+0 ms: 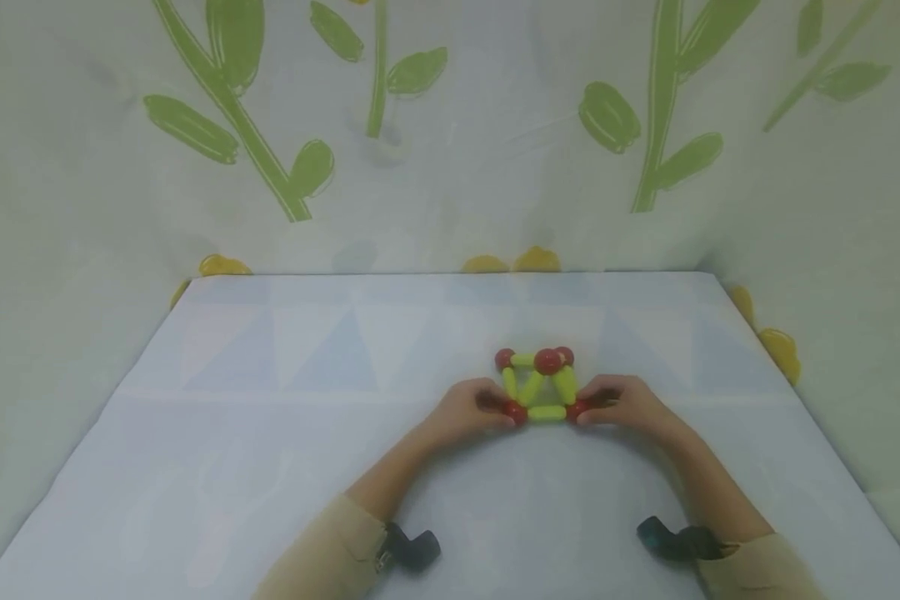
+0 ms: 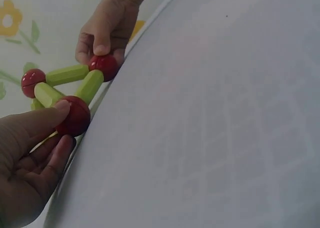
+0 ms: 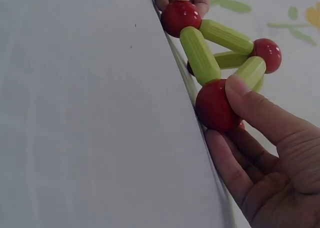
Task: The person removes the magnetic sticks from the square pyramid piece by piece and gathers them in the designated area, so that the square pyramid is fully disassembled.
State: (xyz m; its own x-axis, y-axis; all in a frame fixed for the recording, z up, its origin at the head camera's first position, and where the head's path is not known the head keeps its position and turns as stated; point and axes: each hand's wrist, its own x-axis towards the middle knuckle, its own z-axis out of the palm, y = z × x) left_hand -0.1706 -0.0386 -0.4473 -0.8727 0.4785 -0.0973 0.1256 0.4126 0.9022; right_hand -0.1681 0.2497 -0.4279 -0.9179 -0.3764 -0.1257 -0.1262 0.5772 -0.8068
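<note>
A small frame of yellow-green rods (image 1: pixel 547 413) and red balls (image 1: pixel 505 359) sits on the white table, held from both sides. At its near left corner, my left hand (image 1: pixel 468 412) pinches a red ball (image 2: pixel 74 116) between thumb and fingers. My right hand (image 1: pixel 626 402) likewise pinches the near right ball (image 3: pixel 218 105), its thumb on top and fingers beneath. One rod joins these two gripped balls. From them, slanted rods rise to a raised ball (image 1: pixel 548 361), which partly covers the far right ball (image 1: pixel 563 357) in the head view.
The white table (image 1: pixel 255 467) carries a faint pattern of pale triangles. Behind it and along its sides hangs a pale cloth (image 1: pixel 480 167) printed with green stems and yellow flowers. Dark camera mounts (image 1: pixel 412 548) sit at both wrists, by the beige sleeves (image 1: pixel 330 550).
</note>
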